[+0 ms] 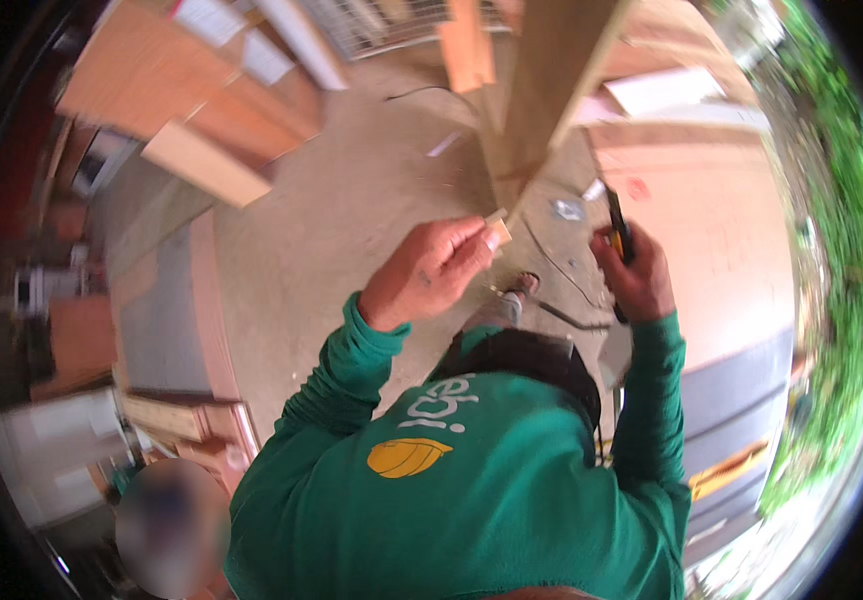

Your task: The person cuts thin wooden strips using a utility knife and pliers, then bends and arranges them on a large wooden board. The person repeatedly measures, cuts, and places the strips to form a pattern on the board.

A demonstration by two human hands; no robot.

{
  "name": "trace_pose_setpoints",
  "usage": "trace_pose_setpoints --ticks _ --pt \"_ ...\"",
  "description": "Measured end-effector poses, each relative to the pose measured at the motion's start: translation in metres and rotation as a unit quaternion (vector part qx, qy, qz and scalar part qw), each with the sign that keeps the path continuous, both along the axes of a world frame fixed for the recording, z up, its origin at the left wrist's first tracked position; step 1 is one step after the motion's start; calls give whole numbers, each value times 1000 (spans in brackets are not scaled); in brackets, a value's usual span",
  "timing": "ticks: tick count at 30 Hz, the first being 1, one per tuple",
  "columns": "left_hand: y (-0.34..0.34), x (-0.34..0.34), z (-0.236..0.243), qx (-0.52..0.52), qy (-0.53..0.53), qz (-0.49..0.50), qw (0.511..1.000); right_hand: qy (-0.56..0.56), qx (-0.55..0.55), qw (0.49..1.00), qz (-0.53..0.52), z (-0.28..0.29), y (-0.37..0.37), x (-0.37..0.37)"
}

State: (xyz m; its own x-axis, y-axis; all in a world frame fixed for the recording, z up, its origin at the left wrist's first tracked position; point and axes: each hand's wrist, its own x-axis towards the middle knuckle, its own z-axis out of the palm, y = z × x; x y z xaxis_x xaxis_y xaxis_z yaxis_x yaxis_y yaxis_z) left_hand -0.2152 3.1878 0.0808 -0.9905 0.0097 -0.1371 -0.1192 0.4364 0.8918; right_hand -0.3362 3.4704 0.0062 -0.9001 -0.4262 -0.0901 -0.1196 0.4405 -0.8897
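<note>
My left hand (434, 270) pinches a small light wooden piece (496, 229) between thumb and fingers, beside the lower part of a tall brown board (551, 85) that rises toward the top of the view. My right hand (636, 275) is closed on a black-and-yellow hand tool (617, 222), which looks like a utility knife, with its upper end pointing away from me. The tool is to the right of the wooden piece and apart from it.
Plywood boards (141, 65) stand at upper left. A large pale-pink panel (701, 220) is on the right, with greenery beyond. A cable (561, 270) crosses the concrete floor (341, 170) near my foot (524, 285). Sheets (166, 320) lie at left; a person (171, 525) is at lower left.
</note>
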Motion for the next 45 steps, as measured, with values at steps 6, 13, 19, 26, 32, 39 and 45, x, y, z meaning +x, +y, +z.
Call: trace_pose_setpoints --ticks 6,13,19,26,32,39,45 --pt "-44 136 13 22 15 200 979 -66 73 987 130 -60 -41 67" --pt "-122 234 10 60 161 400 901 -97 118 955 253 -71 -134 97" --pt "-258 325 -4 160 178 527 815 -34 232 913 333 -202 -205 74" --pt "-383 429 71 131 220 685 682 -274 478 793 260 -289 -233 61" --pt "-542 475 54 116 216 722 647 16 615 613 496 -385 -256 -15" --pt "-699 476 65 -1 240 723 648 -331 431 795 270 -314 -567 -32" --pt "-823 471 110 -62 250 765 590 -327 368 816 304 -234 -849 -52"
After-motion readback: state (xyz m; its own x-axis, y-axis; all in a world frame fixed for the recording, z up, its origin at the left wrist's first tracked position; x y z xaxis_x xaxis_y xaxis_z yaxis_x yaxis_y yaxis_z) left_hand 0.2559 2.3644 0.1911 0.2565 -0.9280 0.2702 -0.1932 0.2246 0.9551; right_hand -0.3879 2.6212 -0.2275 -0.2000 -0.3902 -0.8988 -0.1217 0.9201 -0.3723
